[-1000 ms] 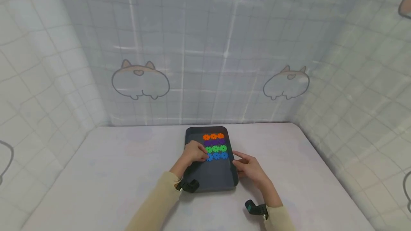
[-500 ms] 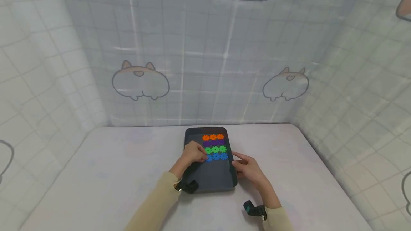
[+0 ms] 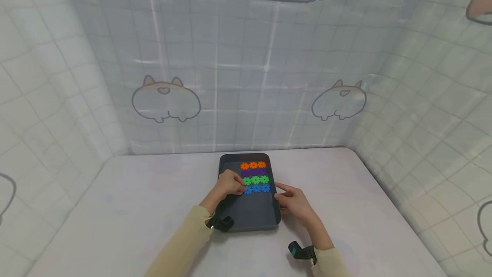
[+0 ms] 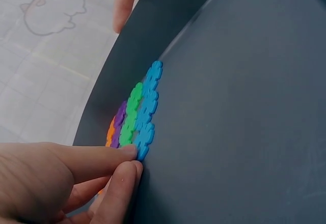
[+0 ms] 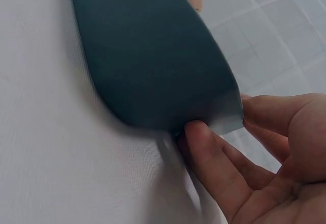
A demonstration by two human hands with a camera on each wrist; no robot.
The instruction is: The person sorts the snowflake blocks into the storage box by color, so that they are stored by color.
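Observation:
A dark grey tray [image 3: 251, 215] lies lengthwise on the table. Inside it, flower-shaped plastic pieces form short rows: orange [image 3: 253, 165], purple [image 3: 262, 171], green [image 3: 255, 180] and, closest to the person, blue [image 3: 256, 188]. My left hand [image 3: 231, 182] reaches over the tray's left side. Its thumb and index finger pinch the leftmost blue flower piece [image 4: 144, 137], at the end of its row. My right hand [image 3: 295, 202] holds the tray's right wall from outside, fingertips at the rim and the lower edge [image 5: 198, 132].
The tray stands on a pale table [image 3: 153, 208]. Behind it rises a grid-patterned cloth wall [image 3: 246, 76] with animal drawings, and similar walls flank both sides. Each wrist wears a black strap device [image 3: 301, 251].
The head view has shifted slightly. Both hands keep nearly the same places at the blue row and the tray's right side, and the rows look the same.

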